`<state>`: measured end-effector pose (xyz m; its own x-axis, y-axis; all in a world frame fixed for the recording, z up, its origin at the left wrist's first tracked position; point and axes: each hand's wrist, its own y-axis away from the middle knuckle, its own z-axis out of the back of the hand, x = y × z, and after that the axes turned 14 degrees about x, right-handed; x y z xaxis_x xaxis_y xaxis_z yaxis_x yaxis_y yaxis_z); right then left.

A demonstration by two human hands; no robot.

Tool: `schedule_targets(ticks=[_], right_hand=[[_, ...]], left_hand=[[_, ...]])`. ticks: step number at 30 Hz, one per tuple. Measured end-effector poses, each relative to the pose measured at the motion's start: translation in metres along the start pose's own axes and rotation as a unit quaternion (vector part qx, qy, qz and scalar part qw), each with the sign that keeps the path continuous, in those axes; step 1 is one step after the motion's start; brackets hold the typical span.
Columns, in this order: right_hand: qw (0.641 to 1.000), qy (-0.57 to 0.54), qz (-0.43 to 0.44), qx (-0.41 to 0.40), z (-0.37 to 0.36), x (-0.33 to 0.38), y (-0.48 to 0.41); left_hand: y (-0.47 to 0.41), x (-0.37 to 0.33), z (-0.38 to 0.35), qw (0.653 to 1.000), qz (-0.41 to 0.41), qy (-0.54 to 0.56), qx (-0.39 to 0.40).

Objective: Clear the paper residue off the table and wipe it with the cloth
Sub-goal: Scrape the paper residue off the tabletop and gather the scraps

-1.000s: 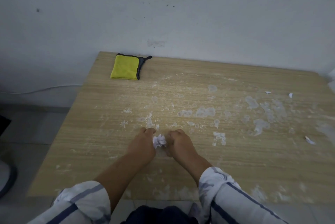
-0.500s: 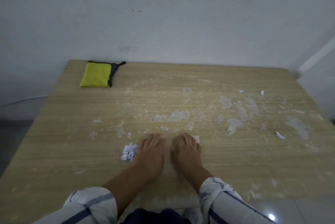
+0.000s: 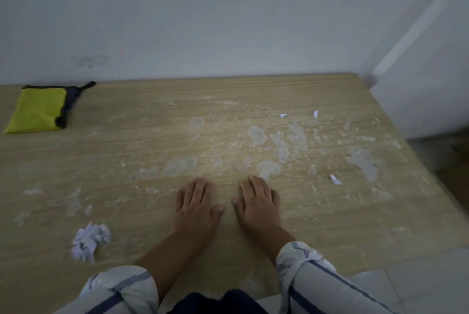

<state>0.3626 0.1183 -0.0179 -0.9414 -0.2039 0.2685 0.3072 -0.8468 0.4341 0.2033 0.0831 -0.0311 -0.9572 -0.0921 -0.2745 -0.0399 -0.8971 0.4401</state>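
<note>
Head view: left hand (image 3: 196, 205) and right hand (image 3: 257, 203) lie flat on the table (image 3: 127, 161), fingers straight, holding nothing. Just past the fingertips, thin stuck paper residue (image 3: 279, 146) probably flakes and needs scraping at its edges. A light crumpled wad (image 3: 90, 240) sits to their left. The soft cloth (image 3: 38, 110) lies far left, easy to pinch anywhere. What is under the palms is hidden.

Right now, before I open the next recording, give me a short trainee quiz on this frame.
1. True or false: the left hand and the right hand hold nothing.
2. The yellow cloth lies on the table's: A) far left, B) far right, C) near edge.
3. Fill in: the crumpled paper wad sits to the ____ of the left hand.
Key: 1 true; 2 A; 3 left.
</note>
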Motion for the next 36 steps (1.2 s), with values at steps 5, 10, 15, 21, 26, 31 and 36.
schedule_targets(ticks=[5, 10, 15, 21, 26, 31, 36], right_hand=[[1.000, -0.010, -0.018, -0.010, 0.008, -0.035, 0.001], [0.995, -0.037, -0.078, -0.039, 0.019, -0.077, 0.008], [0.981, -0.097, -0.142, -0.086, 0.036, -0.119, 0.013], [0.966, -0.139, -0.196, -0.091, 0.049, -0.154, 0.013], [0.976, -0.135, -0.157, -0.074, 0.051, -0.158, 0.008], [0.983, -0.119, -0.090, -0.107, 0.058, -0.148, -0.002], [0.977, -0.140, -0.097, -0.129, 0.064, -0.146, -0.027]], left_hand=[[-0.025, -0.040, -0.005, 0.999, -0.027, 0.003, -0.024], [-0.044, -0.082, -0.009, 0.998, -0.063, 0.002, -0.011], [-0.063, -0.118, -0.012, 0.996, -0.091, -0.025, -0.006], [-0.073, -0.131, -0.017, 0.994, -0.098, -0.029, -0.025], [-0.073, -0.133, -0.014, 0.995, -0.092, -0.026, -0.026], [-0.088, -0.140, 0.003, 0.994, -0.098, -0.023, -0.040], [-0.133, -0.152, 0.038, 0.995, -0.097, 0.007, -0.019]])
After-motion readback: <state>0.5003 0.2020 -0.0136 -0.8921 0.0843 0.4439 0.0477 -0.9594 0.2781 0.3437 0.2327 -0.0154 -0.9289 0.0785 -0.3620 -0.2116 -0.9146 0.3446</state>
